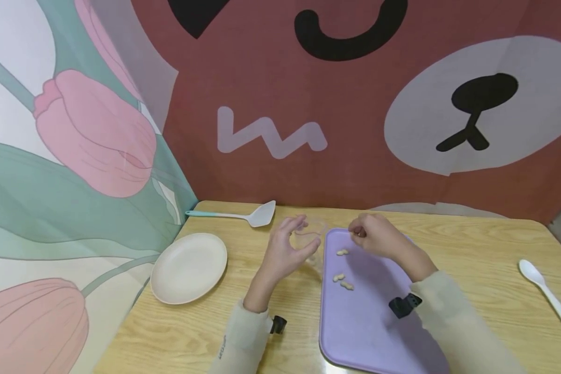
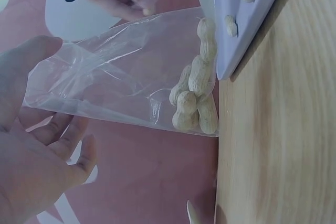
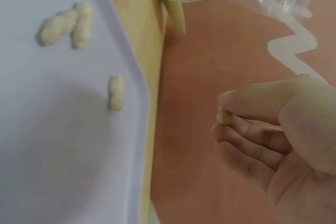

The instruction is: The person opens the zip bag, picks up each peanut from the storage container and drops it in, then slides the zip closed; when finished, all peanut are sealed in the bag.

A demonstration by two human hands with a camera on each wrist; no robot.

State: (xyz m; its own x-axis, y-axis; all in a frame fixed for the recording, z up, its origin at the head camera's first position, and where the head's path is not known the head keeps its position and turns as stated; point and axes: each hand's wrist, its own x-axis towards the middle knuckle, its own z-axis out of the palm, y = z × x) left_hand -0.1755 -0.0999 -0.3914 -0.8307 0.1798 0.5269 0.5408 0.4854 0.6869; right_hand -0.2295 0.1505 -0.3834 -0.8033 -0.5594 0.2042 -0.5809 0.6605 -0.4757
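A clear plastic bag (image 2: 115,85) stands upright on the table, its mouth held between the thumb and fingers of my left hand (image 1: 282,252). Several unshelled peanuts (image 2: 199,75) lie at the bottom of the bag. Over the far end of the purple tray (image 1: 355,332), my right hand (image 1: 381,239) pinches a peanut (image 3: 226,117), mostly covered by the thumb and fingertips. The right hand is apart from the bag, to its right. On the tray lie 3 more peanuts (image 1: 339,278), near its left side.
To the left is a cream plate (image 1: 189,267). A spatula (image 1: 262,214) with a blue-tipped handle lies at the table's back edge. A white spoon (image 1: 533,271) lies far right. Behind the wooden table (image 1: 168,337) hangs a printed backdrop (image 1: 262,176).
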